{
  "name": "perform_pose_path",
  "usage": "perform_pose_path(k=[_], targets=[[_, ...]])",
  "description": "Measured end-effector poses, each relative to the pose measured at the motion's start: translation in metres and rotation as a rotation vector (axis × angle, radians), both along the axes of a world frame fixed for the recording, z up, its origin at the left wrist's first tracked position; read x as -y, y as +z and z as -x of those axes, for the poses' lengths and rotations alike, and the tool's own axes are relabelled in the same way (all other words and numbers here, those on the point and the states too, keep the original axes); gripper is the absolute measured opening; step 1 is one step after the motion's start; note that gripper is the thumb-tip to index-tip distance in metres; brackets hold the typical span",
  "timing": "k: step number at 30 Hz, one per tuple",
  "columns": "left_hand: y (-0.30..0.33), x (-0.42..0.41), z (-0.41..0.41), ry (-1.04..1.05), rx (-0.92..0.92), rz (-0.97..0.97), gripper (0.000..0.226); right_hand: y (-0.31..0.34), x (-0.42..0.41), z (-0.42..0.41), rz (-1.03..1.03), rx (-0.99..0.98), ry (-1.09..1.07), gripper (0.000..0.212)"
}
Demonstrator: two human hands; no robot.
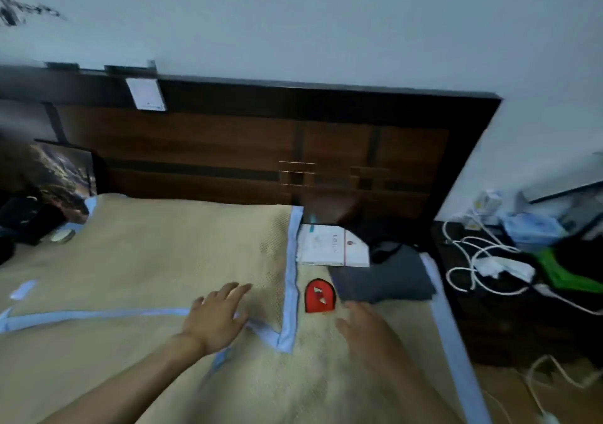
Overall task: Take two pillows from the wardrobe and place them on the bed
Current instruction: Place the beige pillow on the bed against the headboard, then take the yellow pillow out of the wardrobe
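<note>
Our left fingers (233, 293) are spread flat, pressing on the tan pillow (156, 260) and gripping nothing. Our left hand (215, 317) rests near its blue-piped corner. Our right hand (362, 325) is blurred; it looks open and empty, just over the bed (326, 391) beside the red patch (320, 296). We judge the step is settling this pillow, so we should smooth it and square its edge to the headboard (261, 149). The pillow lies flat, long axis across the bed, parallel to the headboard. No second pillow shows.
</note>
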State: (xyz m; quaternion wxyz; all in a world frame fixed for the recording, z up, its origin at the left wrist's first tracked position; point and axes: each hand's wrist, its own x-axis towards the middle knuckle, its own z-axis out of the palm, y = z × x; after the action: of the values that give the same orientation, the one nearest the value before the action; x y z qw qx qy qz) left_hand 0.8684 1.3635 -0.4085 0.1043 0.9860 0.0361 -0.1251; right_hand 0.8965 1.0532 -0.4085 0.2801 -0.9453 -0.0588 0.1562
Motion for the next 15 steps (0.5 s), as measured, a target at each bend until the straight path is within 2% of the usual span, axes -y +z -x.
perform_pose_path(k=[3, 7, 11, 15], targets=[[0.054, 0.100, 0.015, -0.188, 0.126, 0.044, 0.057, 0.038, 0.092, 0.084, 0.030, 0.013, -0.183, 0.045], [0.121, 0.265, 0.055, -0.531, 0.248, 0.216, 0.056, 0.102, 0.207, 0.216, 0.107, 0.167, -0.448, 0.034], [0.181, 0.422, 0.129, -0.876, 0.364, 0.384, 0.054, 0.169, 0.299, 0.331, 0.264, 0.293, -0.742, 0.036], [0.216, 0.535, 0.224, -1.181, 0.383, 0.504, 0.058, 0.216, 0.357, 0.438, 0.428, 0.310, -0.998, 0.043]])
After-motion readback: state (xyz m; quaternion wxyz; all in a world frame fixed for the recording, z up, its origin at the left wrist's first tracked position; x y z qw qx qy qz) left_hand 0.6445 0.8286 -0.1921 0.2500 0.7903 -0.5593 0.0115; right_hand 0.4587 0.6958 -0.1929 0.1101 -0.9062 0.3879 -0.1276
